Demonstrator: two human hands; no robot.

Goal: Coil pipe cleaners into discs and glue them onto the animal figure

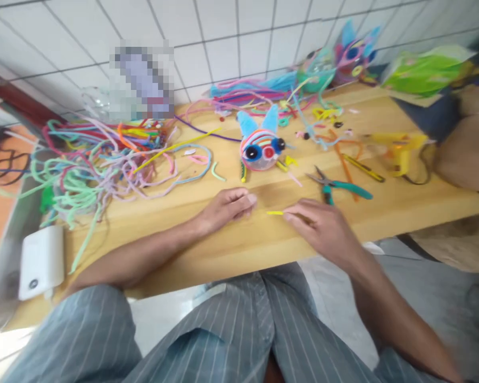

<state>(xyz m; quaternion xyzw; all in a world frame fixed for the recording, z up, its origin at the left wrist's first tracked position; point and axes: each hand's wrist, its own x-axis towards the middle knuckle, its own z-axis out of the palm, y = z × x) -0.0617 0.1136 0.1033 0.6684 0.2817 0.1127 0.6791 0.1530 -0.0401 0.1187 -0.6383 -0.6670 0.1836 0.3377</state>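
Note:
My right hand (317, 221) pinches a short yellow pipe cleaner (274, 213), its free end pointing left. Opposite it, my left hand (229, 206) rests over the table with thumb and fingers pressed together; whatever they hold, if anything, is too blurred to make out. Just beyond both hands sits a round craft animal (262, 149) with blue ears, dark button-like eyes, a red nose and striped wrapping. Pliers with teal handles (343, 187) lie to the right of it, jaws apart. A yellow and black utility knife (363, 168) is behind the pliers.
Tangled pipe cleaners (104, 170) cover the table's left side, near a white power bank (42, 263). A yellow glue gun (403, 151) lies at right, beside another person's arm (467, 138). Another craft animal (353, 58) and a green packet (427, 74) stand behind.

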